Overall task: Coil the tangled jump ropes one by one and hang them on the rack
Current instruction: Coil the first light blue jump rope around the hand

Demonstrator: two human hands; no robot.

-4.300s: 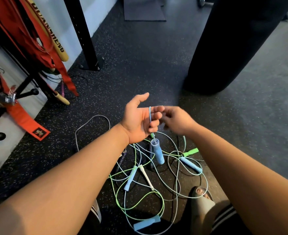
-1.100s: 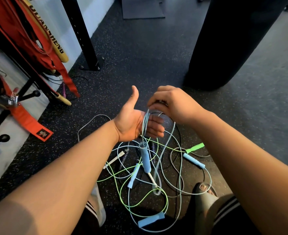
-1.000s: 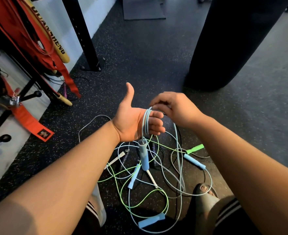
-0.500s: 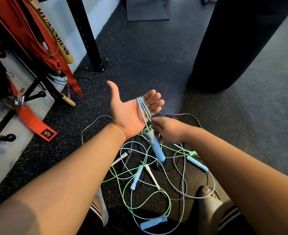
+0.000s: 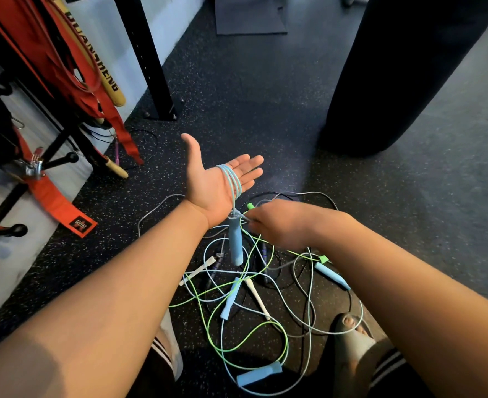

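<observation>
A black bag (image 5: 403,67) stands ahead of us, the rack (image 5: 61,161) at our left; the tangle (image 5: 251,297) lies on the floor (image 5: 265,96) by our feet; our left hand (image 5: 214,185) lies flat, palm up, a blue rope (image 5: 231,179) looped round it; our right hand (image 5: 277,222) pinches that rope beside its hanging handle (image 5: 235,242).
</observation>
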